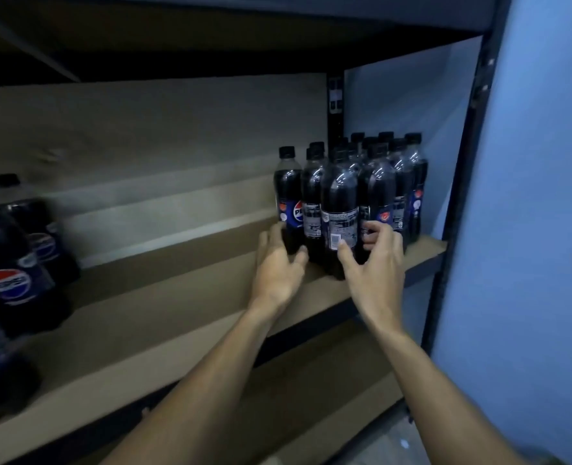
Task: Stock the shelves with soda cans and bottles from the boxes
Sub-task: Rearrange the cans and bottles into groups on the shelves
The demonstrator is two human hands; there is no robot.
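Your left hand (277, 266) curls round the foot of the leftmost small bottle (288, 196), thumb on its front. Your right hand (376, 263) grips the front bottle (340, 203), thumb on the label, fingers wrapped round its right side. Both bottles stand at the right end of the board shelf (177, 297), fronting a tight cluster of cola bottles (398, 176). Bigger bottles (12, 263) stand at the far left.
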